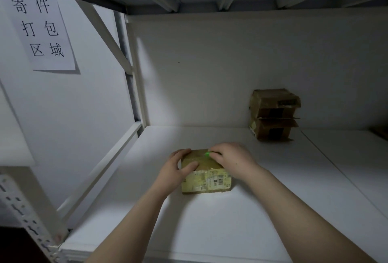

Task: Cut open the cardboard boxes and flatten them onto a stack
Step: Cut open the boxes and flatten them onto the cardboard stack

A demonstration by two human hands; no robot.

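A small brown box (206, 178) sits in the middle of the white shelf (210, 231). The left hand (176, 168) holds its left side, with the fingers bent round the far corner and the thumb on top. The right hand (233, 157) rests on the far top edge, its fingers closed round a little green tool (207, 153) whose tip touches the box. Far to the right, more boxes (274, 114) are stacked by the back wall. A paper sign (42, 31) hangs on the left wall.

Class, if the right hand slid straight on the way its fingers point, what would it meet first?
Probably the left hand, gripping the small box on its left: the right hand, pinching a green tool, points leftward across the box top. Depth is unclear.
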